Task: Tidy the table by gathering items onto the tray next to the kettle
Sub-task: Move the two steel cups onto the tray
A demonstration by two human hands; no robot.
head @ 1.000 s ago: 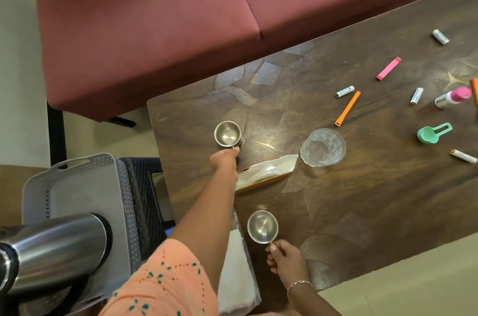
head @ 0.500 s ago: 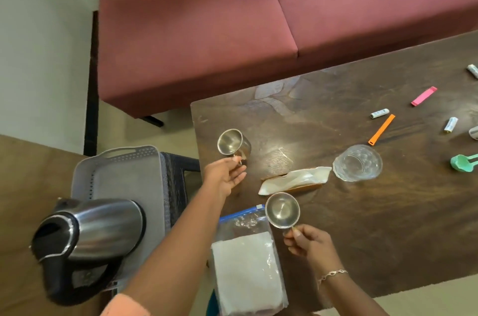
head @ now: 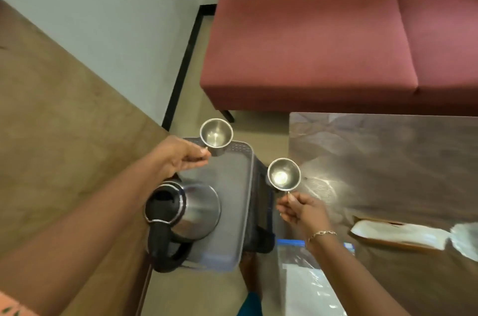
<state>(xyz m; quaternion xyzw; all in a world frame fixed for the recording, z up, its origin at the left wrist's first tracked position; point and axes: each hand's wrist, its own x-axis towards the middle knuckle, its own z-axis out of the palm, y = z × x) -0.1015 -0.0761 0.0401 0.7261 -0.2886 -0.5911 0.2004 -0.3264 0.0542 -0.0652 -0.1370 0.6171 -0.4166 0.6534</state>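
A thin bracelet (head: 321,234) rings the right wrist; the left sleeve (head: 13,309) is peach, patterned.

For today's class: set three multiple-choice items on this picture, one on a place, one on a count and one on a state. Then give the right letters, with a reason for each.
1. Where is the left-hand cup?
A. at the far end of the grey tray
B. in a sink
C. on a shelf

2. How many steel cups show?
A. one
B. two
C. four

3. How is the right-hand cup?
A. lying on its side
B. upside down on the tray
C. held upright by its handle

Answers:
1 A: the left hand holds it where it overlaps the tray's far rim.
2 B: there is one cup in each hand and no other in view.
3 C: the right hand pinches the handle and the cup's mouth faces up.
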